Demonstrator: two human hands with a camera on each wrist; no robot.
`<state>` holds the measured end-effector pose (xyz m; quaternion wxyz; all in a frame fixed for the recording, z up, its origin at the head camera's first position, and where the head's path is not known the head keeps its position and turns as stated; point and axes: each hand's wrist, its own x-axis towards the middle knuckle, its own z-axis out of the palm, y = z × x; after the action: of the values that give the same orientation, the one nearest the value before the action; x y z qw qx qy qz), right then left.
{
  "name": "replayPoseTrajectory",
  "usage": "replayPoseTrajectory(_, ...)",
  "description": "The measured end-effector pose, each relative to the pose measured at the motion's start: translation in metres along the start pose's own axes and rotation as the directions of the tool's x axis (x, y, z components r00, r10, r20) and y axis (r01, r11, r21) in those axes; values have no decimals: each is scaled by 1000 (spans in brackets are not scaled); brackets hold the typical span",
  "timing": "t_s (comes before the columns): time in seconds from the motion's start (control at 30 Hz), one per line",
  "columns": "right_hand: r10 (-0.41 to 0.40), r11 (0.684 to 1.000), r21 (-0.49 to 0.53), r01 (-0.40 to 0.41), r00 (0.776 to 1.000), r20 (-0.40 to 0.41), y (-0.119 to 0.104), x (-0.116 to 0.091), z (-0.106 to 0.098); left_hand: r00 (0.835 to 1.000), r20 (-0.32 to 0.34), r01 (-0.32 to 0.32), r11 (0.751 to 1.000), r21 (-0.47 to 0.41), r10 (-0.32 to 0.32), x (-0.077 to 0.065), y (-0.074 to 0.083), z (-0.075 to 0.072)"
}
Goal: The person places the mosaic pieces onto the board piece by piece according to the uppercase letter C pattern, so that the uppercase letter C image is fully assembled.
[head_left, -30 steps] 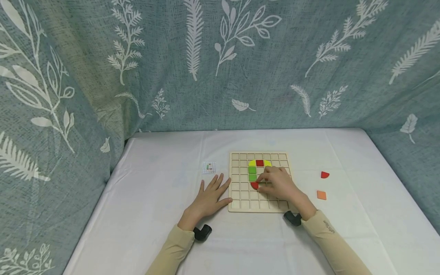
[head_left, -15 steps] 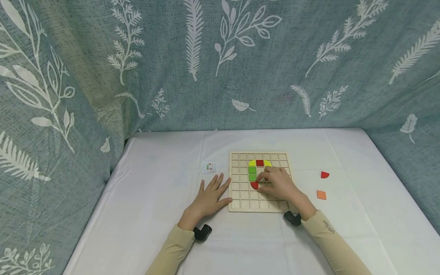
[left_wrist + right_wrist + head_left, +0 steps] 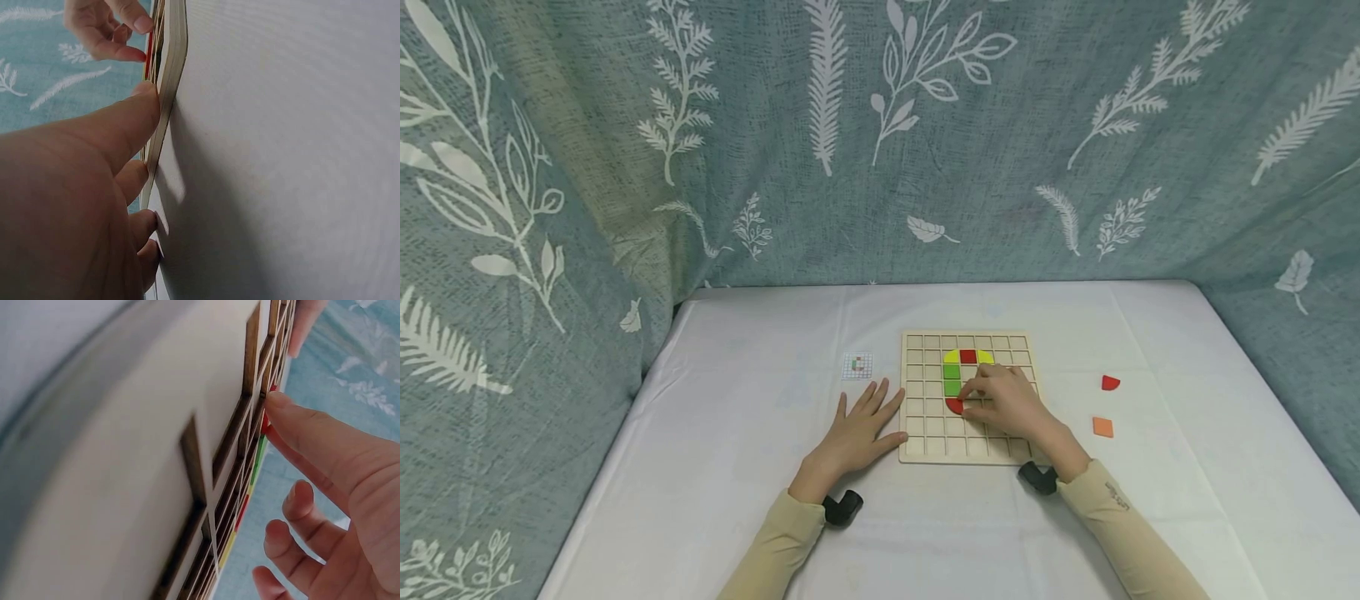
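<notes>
On the wooden grid board, a red quarter-round tile lies just below two green square tiles. My right hand pinches that red tile at its right side between thumb and index finger; the right wrist view shows both fingertips against it. The other right fingers are loosely bent. Flat with spread fingers, my left hand rests on the table, its thumb and index fingertip touching the board's left edge. A red square sits between two yellow rounded tiles above the greens. My right hand may hide further cells.
A small printed grid card lies left of the board, beyond my left fingertips. To the right of the board lie another red quarter-round tile and an orange square tile. A patterned curtain hangs behind the white-covered table.
Under my right fingertips the red quarter-round tile has shifted very slightly left on the board. Both hands stay in nearly the same place.
</notes>
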<state>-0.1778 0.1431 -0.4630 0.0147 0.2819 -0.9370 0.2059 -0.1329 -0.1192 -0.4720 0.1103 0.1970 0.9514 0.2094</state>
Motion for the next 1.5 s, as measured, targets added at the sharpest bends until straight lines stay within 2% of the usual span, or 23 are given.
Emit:
replayPoseTrajectory(0.43, -10, 1000, 19, 11, 999, -32, 9, -7, -8, 1000, 6, 1, 1000, 1, -1, 1, 0, 0)
replayPoseTrajectory(1.03, 63, 997, 43, -61, 996, -62, 34, -28, -27, 1000, 1, -1, 1000, 5, 1, 2, 1, 0)
replayPoseTrajectory(1.5, 123, 991, 67, -116, 988, -97, 59, -55, -40, 1000, -4, -5, 1000, -19, 4, -1, 2, -2)
